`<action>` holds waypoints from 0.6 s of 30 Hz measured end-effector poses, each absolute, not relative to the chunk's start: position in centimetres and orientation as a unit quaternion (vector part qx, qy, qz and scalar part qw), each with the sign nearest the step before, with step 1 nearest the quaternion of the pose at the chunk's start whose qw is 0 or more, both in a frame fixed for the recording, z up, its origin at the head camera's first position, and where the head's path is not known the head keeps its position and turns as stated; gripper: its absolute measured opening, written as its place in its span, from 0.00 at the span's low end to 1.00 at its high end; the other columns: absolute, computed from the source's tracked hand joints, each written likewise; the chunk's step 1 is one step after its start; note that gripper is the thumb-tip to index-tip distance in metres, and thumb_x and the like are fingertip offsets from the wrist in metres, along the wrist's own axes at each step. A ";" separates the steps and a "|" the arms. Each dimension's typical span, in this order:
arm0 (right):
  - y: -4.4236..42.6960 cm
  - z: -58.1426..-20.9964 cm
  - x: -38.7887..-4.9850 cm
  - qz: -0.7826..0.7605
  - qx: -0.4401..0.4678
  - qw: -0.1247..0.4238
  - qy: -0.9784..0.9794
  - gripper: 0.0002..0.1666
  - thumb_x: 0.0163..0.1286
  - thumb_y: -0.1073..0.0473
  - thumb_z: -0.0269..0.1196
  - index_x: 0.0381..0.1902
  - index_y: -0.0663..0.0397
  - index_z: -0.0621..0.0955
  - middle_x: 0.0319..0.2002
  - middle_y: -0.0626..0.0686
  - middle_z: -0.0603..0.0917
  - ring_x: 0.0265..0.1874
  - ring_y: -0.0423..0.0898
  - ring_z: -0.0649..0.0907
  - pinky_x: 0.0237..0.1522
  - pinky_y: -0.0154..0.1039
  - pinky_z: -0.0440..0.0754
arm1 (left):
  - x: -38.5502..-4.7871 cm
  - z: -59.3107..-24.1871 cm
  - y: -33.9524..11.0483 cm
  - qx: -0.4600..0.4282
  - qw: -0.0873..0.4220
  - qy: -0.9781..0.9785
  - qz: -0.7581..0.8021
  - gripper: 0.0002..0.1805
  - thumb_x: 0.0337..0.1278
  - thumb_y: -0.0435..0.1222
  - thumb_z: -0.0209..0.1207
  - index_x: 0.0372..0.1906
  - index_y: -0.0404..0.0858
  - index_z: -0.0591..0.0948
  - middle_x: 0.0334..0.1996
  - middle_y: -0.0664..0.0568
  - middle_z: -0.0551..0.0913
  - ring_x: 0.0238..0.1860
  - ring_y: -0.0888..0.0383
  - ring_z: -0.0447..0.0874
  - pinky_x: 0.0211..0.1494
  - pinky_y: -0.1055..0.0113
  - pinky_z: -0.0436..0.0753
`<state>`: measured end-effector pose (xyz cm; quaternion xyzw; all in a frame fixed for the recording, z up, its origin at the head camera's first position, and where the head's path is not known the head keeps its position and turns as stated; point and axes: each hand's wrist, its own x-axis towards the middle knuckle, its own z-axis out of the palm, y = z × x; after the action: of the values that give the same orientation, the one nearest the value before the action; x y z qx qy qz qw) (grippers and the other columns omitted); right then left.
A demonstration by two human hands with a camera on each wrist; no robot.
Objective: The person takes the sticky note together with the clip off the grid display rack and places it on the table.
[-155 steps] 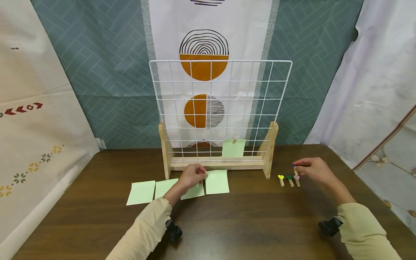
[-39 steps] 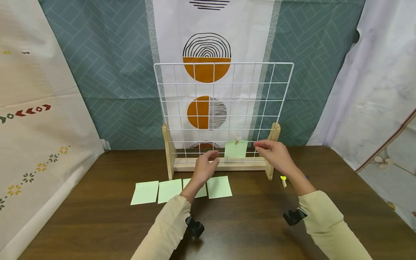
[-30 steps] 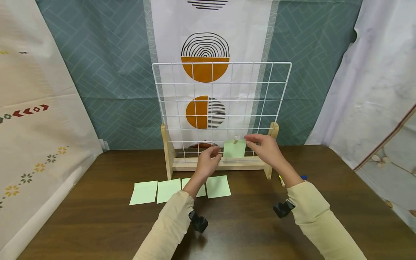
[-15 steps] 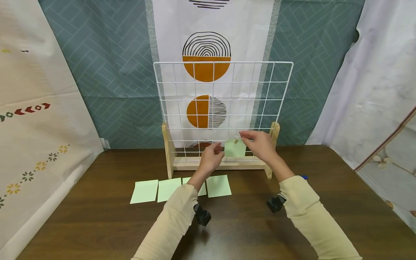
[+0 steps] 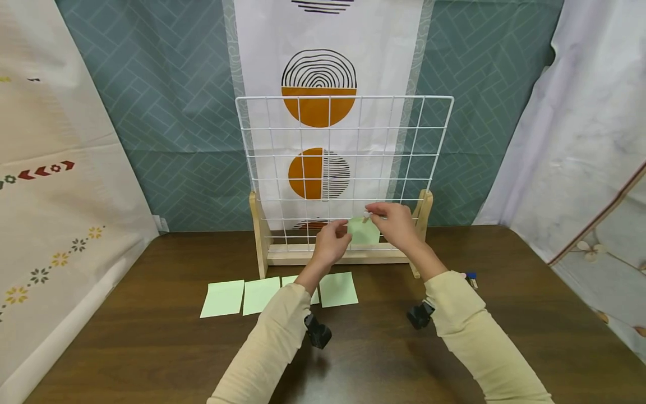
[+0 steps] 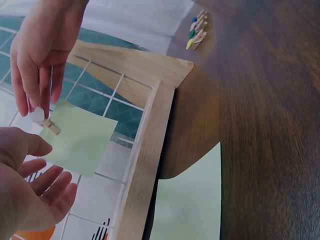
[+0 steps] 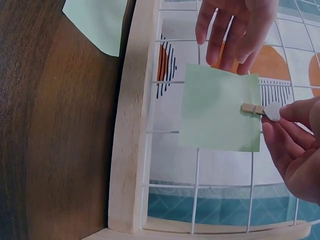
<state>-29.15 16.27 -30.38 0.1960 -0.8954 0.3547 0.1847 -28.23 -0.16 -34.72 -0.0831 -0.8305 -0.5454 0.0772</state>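
A pale green sticky note [image 5: 362, 233] hangs on the white wire grid [image 5: 345, 155], held by a small wooden clothespin [image 7: 252, 109] with a white heart-shaped head. My right hand [image 5: 396, 224] pinches that head between thumb and fingers, as the right wrist view [image 7: 300, 145] shows. To the note's left, my left hand [image 5: 330, 244] has loosely bent fingers with nothing between them. Its fingertips lie near the note's left edge; whether they touch it I cannot tell.
Several green notes [image 5: 222, 298] lie in a row on the dark wooden table [image 5: 151, 336] before the grid's wooden stand [image 5: 298, 258]. More clothespins [image 6: 197, 32] with coloured heads lie to the right, mostly behind my right arm in the head view.
My right hand has left the clothespins on the table and moved left to the one on the hanging note. My left hand has risen from the notes on the table to beside it.
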 end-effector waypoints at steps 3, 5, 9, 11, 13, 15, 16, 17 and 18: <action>16.2 -30.3 -29.3 0.353 0.192 0.187 -0.896 0.13 0.66 0.70 0.60 0.47 0.68 0.83 0.43 0.61 0.86 0.46 0.57 0.84 0.48 0.51 0.79 | -28.4 -34.8 -0.1 -0.076 0.078 -0.825 -0.555 0.19 0.60 0.27 0.56 0.57 0.30 0.78 0.47 0.40 0.82 0.50 0.46 0.79 0.51 0.57 0.78; 16.1 -30.1 -29.3 0.350 0.191 0.184 -0.899 0.13 0.66 0.70 0.61 0.47 0.68 0.83 0.43 0.61 0.86 0.45 0.56 0.84 0.48 0.50 0.79 | -28.5 -34.8 0.0 -0.073 0.083 -0.821 -0.560 0.16 0.60 0.27 0.56 0.54 0.29 0.79 0.46 0.40 0.82 0.50 0.46 0.79 0.51 0.57 0.78; 16.0 -29.9 -29.4 0.338 0.186 0.168 -0.907 0.13 0.66 0.68 0.61 0.48 0.68 0.83 0.45 0.61 0.85 0.45 0.56 0.84 0.46 0.50 0.80 | -28.6 -34.9 0.2 -0.069 0.090 -0.816 -0.567 0.12 0.61 0.28 0.57 0.49 0.29 0.79 0.45 0.40 0.82 0.49 0.46 0.79 0.51 0.57 0.77; 15.9 -29.9 -29.4 0.330 0.184 0.163 -0.911 0.13 0.67 0.68 0.61 0.48 0.67 0.84 0.45 0.61 0.85 0.45 0.56 0.84 0.45 0.49 0.80 | -28.7 -34.9 0.4 -0.066 0.095 -0.814 -0.569 0.11 0.61 0.28 0.57 0.47 0.29 0.79 0.44 0.40 0.82 0.49 0.46 0.79 0.51 0.57 0.77; 15.9 -29.8 -29.5 0.317 0.183 0.165 -0.916 0.13 0.67 0.67 0.62 0.48 0.66 0.84 0.45 0.60 0.85 0.45 0.55 0.84 0.44 0.48 0.81 | -28.7 -34.9 0.5 -0.062 0.100 -0.812 -0.572 0.10 0.61 0.28 0.57 0.46 0.29 0.79 0.43 0.40 0.82 0.47 0.46 0.79 0.50 0.57 0.78; 15.8 -29.9 -29.7 0.301 0.185 0.170 -0.920 0.12 0.67 0.67 0.62 0.47 0.65 0.85 0.44 0.59 0.86 0.43 0.54 0.84 0.42 0.47 0.80 | -28.8 -34.9 0.6 -0.057 0.107 -0.810 -0.574 0.09 0.61 0.28 0.57 0.45 0.29 0.79 0.41 0.41 0.82 0.46 0.47 0.79 0.48 0.57 0.78; 15.8 -29.9 -29.8 0.291 0.185 0.172 -0.923 0.12 0.67 0.67 0.62 0.47 0.64 0.85 0.44 0.58 0.86 0.42 0.54 0.84 0.41 0.47 0.80 | -28.9 -34.9 0.7 -0.055 0.110 -0.809 -0.575 0.09 0.61 0.28 0.57 0.45 0.29 0.80 0.40 0.41 0.82 0.45 0.47 0.79 0.47 0.58 0.78; 15.8 -29.9 -29.9 0.282 0.185 0.175 -0.925 0.12 0.67 0.66 0.62 0.46 0.63 0.85 0.43 0.58 0.86 0.41 0.53 0.85 0.40 0.46 0.80 | -28.9 -34.9 0.8 -0.053 0.113 -0.808 -0.576 0.08 0.61 0.27 0.57 0.44 0.29 0.80 0.39 0.41 0.82 0.43 0.47 0.79 0.45 0.58 0.78; 15.8 -29.8 -30.0 0.274 0.184 0.177 -0.927 0.12 0.67 0.66 0.62 0.46 0.63 0.86 0.43 0.57 0.86 0.40 0.53 0.84 0.39 0.46 0.79 | -29.0 -34.8 0.8 -0.052 0.118 -0.808 -0.575 0.08 0.61 0.27 0.57 0.43 0.29 0.80 0.38 0.41 0.82 0.42 0.48 0.79 0.44 0.59 0.78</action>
<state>-29.96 15.79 -29.81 0.1841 -0.9273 0.2740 0.1767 -28.97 0.84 -34.84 -0.0516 -0.8079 -0.5750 0.1181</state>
